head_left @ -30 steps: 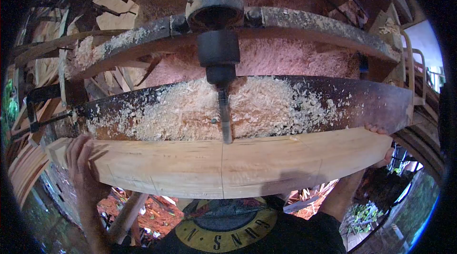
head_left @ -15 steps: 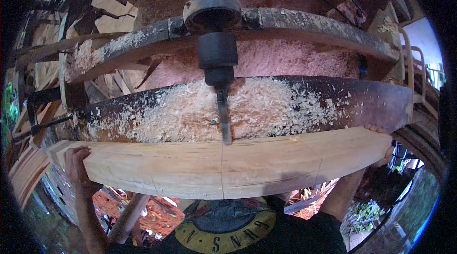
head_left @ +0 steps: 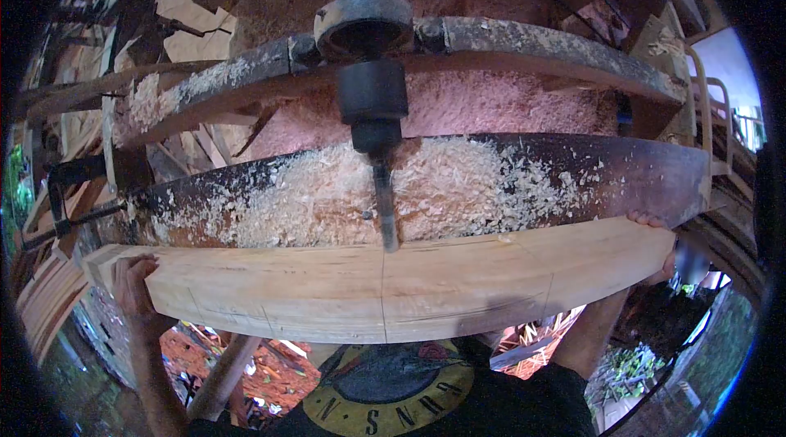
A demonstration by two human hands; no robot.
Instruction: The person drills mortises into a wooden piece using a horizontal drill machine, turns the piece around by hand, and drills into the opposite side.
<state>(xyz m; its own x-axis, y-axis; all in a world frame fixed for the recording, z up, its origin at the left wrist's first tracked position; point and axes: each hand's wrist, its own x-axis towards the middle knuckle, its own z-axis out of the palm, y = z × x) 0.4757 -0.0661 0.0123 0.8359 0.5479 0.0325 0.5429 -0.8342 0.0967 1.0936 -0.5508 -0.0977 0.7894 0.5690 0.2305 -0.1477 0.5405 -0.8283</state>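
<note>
A long pale wooden beam (head_left: pixel 458 286) with pencil lines across it lies along the near edge of a dark work surface. My left hand (head_left: pixel 135 283) grips its left end, fingers curled over the top. At the right end my right hand (head_left: pixel 655 245) is wrapped round the beam, partly hidden behind it. A drill chuck (head_left: pixel 372 97) hangs above the middle, and its bit (head_left: pixel 385 208) points down, with the tip at the beam's far edge by the central line. Wood shavings (head_left: pixel 319 200) are heaped around the bit.
The dark work surface (head_left: pixel 655 175) extends behind the beam. A black clamp (head_left: pixel 59 195) is at its left end. Behind runs a curved bar (head_left: pixel 532 40) dusted with shavings. Wooden strips (head_left: pixel 49 298) are stacked at the far left, and reddish debris (head_left: pixel 270 371) lies on the ground below.
My left hand, flatter over the beam a second ago, is now curled round its left end. The beam and my right hand have hardly moved.
</note>
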